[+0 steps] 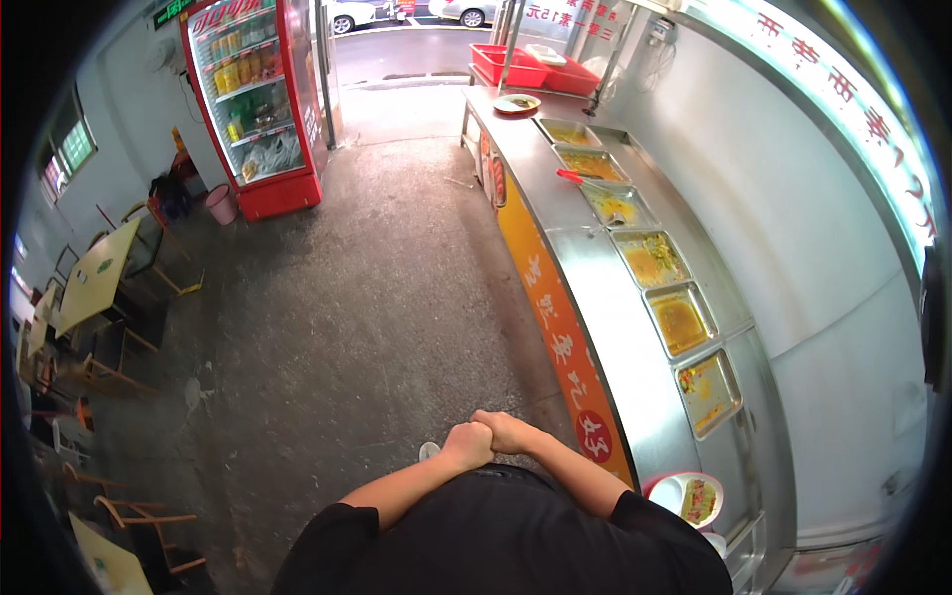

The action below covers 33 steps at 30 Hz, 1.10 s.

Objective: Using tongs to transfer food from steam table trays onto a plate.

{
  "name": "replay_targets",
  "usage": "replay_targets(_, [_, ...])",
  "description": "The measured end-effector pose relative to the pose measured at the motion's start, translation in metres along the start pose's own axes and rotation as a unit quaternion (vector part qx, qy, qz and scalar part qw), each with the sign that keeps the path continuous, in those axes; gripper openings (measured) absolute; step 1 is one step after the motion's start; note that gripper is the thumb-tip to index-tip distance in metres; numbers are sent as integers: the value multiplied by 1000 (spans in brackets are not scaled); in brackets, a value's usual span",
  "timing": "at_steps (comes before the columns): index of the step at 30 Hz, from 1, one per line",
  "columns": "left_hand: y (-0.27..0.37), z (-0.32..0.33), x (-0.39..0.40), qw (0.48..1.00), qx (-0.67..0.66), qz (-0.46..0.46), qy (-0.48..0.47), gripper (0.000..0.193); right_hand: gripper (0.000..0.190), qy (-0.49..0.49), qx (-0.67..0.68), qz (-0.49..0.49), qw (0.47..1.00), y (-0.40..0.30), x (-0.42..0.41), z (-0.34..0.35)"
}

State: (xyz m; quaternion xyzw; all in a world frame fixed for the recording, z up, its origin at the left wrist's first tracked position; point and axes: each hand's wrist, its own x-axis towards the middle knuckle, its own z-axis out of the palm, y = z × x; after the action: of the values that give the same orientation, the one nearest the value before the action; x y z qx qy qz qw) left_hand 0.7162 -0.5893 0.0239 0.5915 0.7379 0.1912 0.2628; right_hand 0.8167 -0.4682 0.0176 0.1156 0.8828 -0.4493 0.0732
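Note:
My left hand (470, 445) and my right hand (507, 432) are clasped together in front of my waist, fingers curled. No object shows in either of them; the palms are hidden. On my right runs a stainless-steel serving counter (595, 275) with an orange and yellow front panel bearing writing. Set into it is a row of metal food pans, among them a pan with scraps of food (709, 392), a pan of brown liquid (680, 318) and a pan with greens (651, 258). A red-handled utensil (571, 177) rests across a farther pan.
A red-rimmed plate with food (698, 500) stands on the counter's near end, another plate (516, 103) at its far end. Red plastic baskets (506, 65) sit beyond. Ahead left stands a red drinks fridge (256, 111) beside a pink bin (221, 204). Tables (100, 271) and chairs line the left.

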Motion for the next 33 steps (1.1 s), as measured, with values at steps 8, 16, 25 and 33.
replay_targets(8, [-55,-21,29,999,-16,-25,25,16,29,-14,27,-6,1000,-7,69,-16])
replay_targets(16, [-87,-48,85,995,-4,-95,6,18,29,-59,53,-52,995,34,142,-45])
replay_targets(25, [-114,-107,216,988,12,-136,67,19,32,-143,35,-109,983,77,255,-165])
replay_targets(33, [-104,-160,331,988,-5,-156,-8,30,31,-169,37,-110,979,121,303,-269])
